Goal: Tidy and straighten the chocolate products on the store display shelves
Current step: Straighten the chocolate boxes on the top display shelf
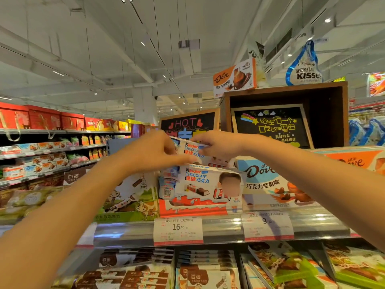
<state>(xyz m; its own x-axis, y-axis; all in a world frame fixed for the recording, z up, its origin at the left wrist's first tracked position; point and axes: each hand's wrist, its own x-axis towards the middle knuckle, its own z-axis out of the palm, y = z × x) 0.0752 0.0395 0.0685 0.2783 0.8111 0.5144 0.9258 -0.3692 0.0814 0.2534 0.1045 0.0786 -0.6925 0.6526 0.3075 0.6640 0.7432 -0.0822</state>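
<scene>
Inspector: State of the hands?
Clerk: Left hand (155, 152) and right hand (216, 146) both grasp one Kinder box (190, 150), raised above the front Kinder box (205, 185) on the top shelf (225, 228), beside the Dove box (268, 180).

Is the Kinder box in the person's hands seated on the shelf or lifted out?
Lifted out: the Kinder box sits tilted between left hand and right hand, above the front Kinder box.
</scene>
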